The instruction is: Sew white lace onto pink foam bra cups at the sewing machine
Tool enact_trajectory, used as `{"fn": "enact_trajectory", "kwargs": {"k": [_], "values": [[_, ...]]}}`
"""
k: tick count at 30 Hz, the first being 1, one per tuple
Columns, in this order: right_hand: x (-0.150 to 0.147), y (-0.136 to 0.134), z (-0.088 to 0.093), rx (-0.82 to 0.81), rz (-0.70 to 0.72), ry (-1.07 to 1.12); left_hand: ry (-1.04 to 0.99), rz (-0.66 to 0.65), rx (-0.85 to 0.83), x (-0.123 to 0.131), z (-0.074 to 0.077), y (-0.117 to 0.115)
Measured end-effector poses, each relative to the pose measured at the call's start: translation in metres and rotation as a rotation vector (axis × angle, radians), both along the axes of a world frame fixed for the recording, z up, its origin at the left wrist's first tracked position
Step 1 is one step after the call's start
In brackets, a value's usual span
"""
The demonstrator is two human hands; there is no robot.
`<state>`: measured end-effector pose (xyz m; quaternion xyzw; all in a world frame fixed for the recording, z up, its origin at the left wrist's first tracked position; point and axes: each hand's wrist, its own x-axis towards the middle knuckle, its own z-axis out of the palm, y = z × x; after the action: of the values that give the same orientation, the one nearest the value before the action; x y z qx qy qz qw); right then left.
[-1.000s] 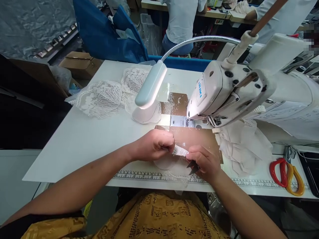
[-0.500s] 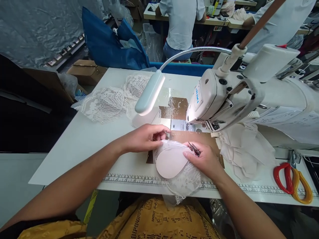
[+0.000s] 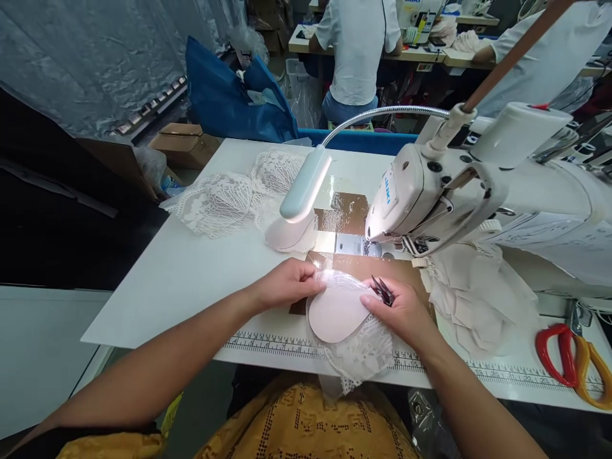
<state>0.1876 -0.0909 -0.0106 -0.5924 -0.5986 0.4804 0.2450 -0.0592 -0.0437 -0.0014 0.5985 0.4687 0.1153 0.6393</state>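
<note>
Left hand [image 3: 289,284], looser earlier, now pinching lace [image 3: 367,350] by pale pad [image 3: 337,315], right hand [image 3: 404,309] still gripping pad, snips [image 3: 383,292]

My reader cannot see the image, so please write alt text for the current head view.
A person's left hand and right hand hold a pale rounded pad with white lace at a sewing machine; the right hand also holds small dark snips. A lamp hangs over the white table, where scissors with red and orange handles lie at right.

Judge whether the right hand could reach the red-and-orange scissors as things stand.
Probably yes: nothing tall stands between the right hand and the scissors, though that hand holds snips and a pad.
</note>
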Motion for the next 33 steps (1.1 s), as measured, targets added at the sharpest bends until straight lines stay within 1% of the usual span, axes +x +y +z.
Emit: {"fn": "enact_trajectory", "kwargs": {"k": [3,4,6,9,13,15,17,19,22,24,27,30,33], "values": [[0.003,0.0,0.001,0.008,0.072,-0.045,-0.11,0.021,0.146,0.007,0.002,0.005],[0.004,0.0,0.001,0.012,0.105,-0.063,-0.149,0.018,0.17,0.008,0.003,0.007],[0.004,0.001,0.002,0.022,0.156,-0.078,-0.219,0.007,0.125,0.009,0.005,0.009],[0.004,0.001,0.003,0.037,0.186,-0.077,-0.263,0.02,-0.034,0.013,0.004,0.009],[0.007,0.001,0.005,0.034,0.244,-0.072,-0.283,0.089,-0.088,0.02,0.002,0.007],[0.01,0.001,0.007,0.019,0.234,-0.04,-0.311,0.096,-0.1,0.023,0.002,0.006],[0.013,0.002,0.01,0.043,0.184,-0.025,-0.328,0.088,-0.083,0.026,0.002,0.006],[0.013,0.004,0.012,0.12,0.141,-0.043,-0.317,0.089,-0.041,0.028,0.002,0.006],[0.009,0.01,0.015,0.23,0.159,-0.078,-0.292,0.09,0.029,0.03,0.0,0.005],[0.004,0.013,0.016,0.224,0.182,-0.055,-0.294,0.064,0.059,0.031,-0.002,0.004],[-0.004,0.015,0.016,0.166,0.146,0.018,-0.311,0.014,0.071,0.032,-0.004,0.003],[-0.01,0.013,0.015,0.133,0.115,0.049,-0.302,0.008,0.066,0.032,-0.007,0.002],[-0.014,0.011,0.013,0.148,0.099,0.039,-0.287,0.014,0.074,0.034,-0.009,0.002]]}}
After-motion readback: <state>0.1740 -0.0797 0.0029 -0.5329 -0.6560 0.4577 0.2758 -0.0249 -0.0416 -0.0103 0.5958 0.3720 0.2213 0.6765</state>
